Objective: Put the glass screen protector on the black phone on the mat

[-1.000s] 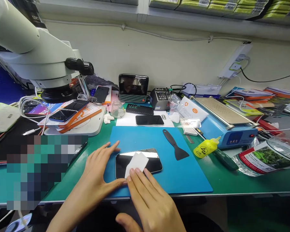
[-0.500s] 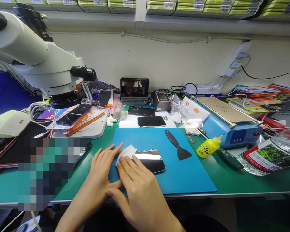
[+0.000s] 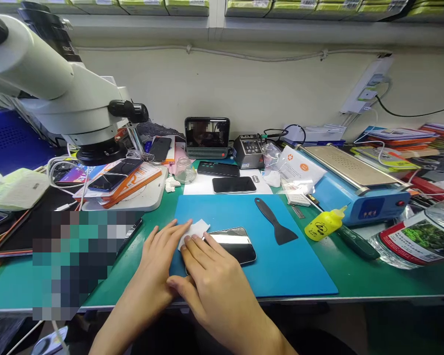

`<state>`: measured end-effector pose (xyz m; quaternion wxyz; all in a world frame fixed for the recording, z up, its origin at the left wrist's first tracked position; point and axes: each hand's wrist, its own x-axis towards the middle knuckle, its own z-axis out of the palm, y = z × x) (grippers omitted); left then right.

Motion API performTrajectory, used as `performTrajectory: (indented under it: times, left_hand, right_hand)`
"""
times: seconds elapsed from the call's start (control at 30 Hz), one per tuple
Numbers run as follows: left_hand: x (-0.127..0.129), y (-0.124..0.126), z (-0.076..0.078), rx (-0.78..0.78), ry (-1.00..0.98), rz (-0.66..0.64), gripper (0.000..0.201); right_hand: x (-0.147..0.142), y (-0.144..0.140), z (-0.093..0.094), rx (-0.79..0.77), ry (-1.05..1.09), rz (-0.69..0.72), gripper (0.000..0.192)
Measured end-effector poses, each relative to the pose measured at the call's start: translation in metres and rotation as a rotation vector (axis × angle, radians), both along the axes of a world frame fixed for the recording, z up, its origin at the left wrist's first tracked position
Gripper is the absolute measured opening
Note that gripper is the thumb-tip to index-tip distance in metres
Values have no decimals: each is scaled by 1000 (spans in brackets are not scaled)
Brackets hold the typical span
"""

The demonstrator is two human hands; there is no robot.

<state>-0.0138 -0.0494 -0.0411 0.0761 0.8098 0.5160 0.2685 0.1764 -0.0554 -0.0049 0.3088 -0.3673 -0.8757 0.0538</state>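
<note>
A phone (image 3: 242, 245) lies screen up on the blue mat (image 3: 225, 209), with a bright reflection across its glass. Its left end is hidden beneath my right hand (image 3: 210, 276). The fingers of that hand press a white wipe (image 3: 197, 230) down onto the phone, keeping it under their tips. At the phone's left end my left hand (image 3: 157, 264) rests with its fingers stretched out, next to the wipe; its thumb is mostly hidden behind the right hand. A black plastic scraper (image 3: 276, 224) lies on the mat to the right of the phone.
Behind the mat lie another phone (image 3: 234, 185) and a glass jar (image 3: 185, 170). A microscope (image 3: 92, 108) overhangs stacked phones at left. To the right are a yellow bottle (image 3: 323, 225), a green-handled tool (image 3: 358, 243), a blue heating plate (image 3: 370, 202) and a large water bottle (image 3: 410, 241).
The view has shifted slightly, moving the whole scene a little to the right. Both hands keep nearly the same pose, with the wipe still under the right fingers.
</note>
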Motion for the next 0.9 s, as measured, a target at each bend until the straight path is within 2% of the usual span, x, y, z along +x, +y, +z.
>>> performTrajectory:
  times: [0.13, 0.3, 0.57, 0.63, 0.8, 0.9]
  left_hand:
    - [4, -3, 8, -29, -7, 31, 83]
    - [5, -4, 11, -49, -22, 11, 88]
    - [5, -4, 12, -109, -58, 28, 93]
    - [6, -5, 13, -109, -62, 34, 91]
    - [6, -5, 14, -113, -54, 39, 90]
    - [5, -5, 13, -102, -40, 42, 89]
  right_hand:
    - [14, -14, -2, 13, 50, 12, 45]
    - [40, -24, 4, 39, -14, 54, 38]
    - [45, 6, 3, 115, -80, -160, 39]
    - [46, 1, 1, 145, -83, -189, 41]
    - [60, -33, 0, 207, -72, -224, 35]
    - [67, -38, 2, 205, -71, -230, 33]
